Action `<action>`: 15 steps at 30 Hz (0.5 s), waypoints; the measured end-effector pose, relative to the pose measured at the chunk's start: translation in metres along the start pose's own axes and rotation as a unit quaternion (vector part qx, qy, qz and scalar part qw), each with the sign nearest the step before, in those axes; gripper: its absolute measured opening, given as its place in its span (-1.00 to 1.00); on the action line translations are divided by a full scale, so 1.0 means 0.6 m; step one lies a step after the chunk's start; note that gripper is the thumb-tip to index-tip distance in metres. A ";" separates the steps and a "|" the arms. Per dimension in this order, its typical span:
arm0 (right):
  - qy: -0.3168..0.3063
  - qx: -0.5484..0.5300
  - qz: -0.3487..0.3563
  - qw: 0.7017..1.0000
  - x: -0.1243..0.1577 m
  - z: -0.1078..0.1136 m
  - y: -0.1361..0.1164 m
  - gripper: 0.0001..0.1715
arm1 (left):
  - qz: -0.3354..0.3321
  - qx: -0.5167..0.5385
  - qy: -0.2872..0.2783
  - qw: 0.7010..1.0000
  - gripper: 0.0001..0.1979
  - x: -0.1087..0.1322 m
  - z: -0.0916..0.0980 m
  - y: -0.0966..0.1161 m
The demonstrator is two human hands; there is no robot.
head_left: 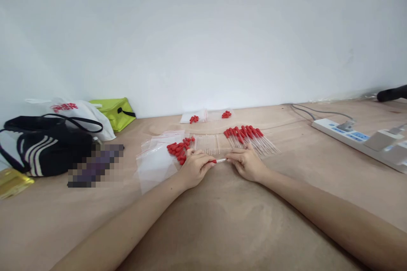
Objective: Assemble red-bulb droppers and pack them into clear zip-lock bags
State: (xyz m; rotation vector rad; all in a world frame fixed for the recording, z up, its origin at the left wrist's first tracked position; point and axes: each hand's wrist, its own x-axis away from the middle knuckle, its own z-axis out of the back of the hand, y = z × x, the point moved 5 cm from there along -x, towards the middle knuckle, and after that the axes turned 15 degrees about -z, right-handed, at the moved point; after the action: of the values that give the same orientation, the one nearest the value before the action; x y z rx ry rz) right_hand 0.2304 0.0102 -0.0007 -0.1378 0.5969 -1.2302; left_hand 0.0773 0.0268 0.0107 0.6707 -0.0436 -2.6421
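Between my hands, a clear glass dropper tube [221, 160] lies level, with a red rubber bulb [213, 161] at its left end. My left hand [197, 167] pinches the bulb. The fingers of my right hand [247, 163] are closed on the tube's other end. Loose red bulbs [178, 149] lie in a pile just beyond my left hand. Several bare glass tubes [208, 144] rest in a row past both hands. Beyond my right hand, droppers with red bulbs [244, 132] are laid side by side, their tubes pointing towards the lower right.
Clear zip bags [155, 163] are spread left of the pile. Two bags with red bulbs [193, 119] lie near the wall. At left are a black bag [44, 144], a white plastic bag [92, 118] and a green bag [116, 112]. A power strip [359, 137] lies right.
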 end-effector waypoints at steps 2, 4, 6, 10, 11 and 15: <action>0.001 0.014 -0.016 1.000 0.001 0.000 -0.004 -0.72 | 0.002 -0.004 0.001 1.000 -0.85 0.000 0.001 0.000; -0.006 0.026 -0.038 0.999 0.003 -0.001 -0.008 -0.71 | 0.009 -0.011 0.004 1.000 -0.84 0.000 0.000 -0.001; -0.015 0.034 -0.056 0.998 0.005 -0.003 -0.014 -0.68 | 0.015 -0.016 0.006 1.000 -0.82 0.002 -0.001 -0.004; -0.026 0.012 -0.073 0.997 0.009 -0.009 -0.025 -0.61 | 0.026 -0.011 0.013 1.000 -0.80 0.005 -0.006 -0.011; -0.030 -0.001 -0.075 0.997 0.010 -0.010 -0.027 -0.60 | 0.032 -0.008 0.018 0.999 -0.79 0.006 -0.006 -0.013; -0.037 -0.023 -0.068 0.997 0.011 -0.011 -0.029 -0.60 | 0.058 0.010 0.038 0.998 -0.82 0.007 0.000 -0.016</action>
State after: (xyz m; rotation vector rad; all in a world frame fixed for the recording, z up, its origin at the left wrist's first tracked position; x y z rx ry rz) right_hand 0.2138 -0.0005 -0.0017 -0.2650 0.5586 -1.3374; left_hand 0.0704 0.0342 0.0075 0.7519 -0.0848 -2.5071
